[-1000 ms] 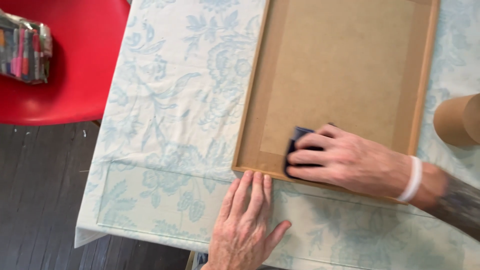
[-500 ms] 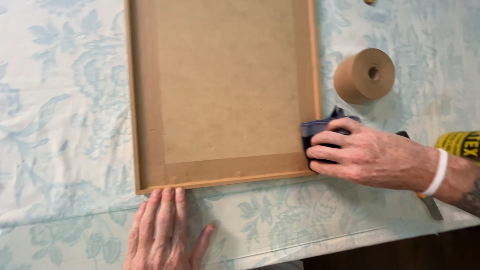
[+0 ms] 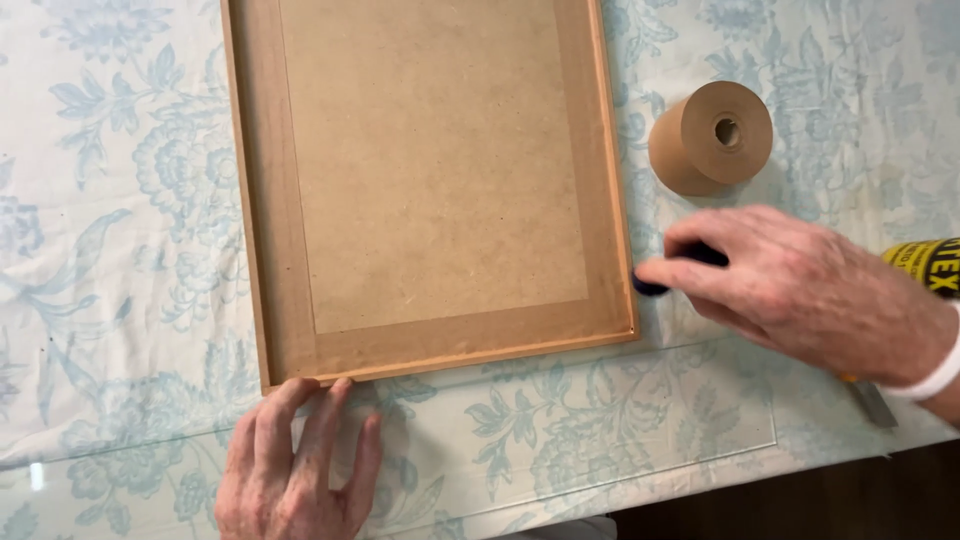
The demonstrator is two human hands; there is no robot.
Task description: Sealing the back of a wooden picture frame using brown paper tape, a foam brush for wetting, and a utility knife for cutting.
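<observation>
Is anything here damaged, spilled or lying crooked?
Nothing stands out. The picture frame lies face down, flat and whole on the floral tablecloth; the brown paper tape roll sits beside it.

Tan frame (image 3: 430, 190), brown tape roll (image 3: 710, 137), pale-blue floral cloth (image 3: 120, 200) (white bg).

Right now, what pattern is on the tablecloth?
Pale blue floral print on white tablecloth, clearest in the head view.
</observation>
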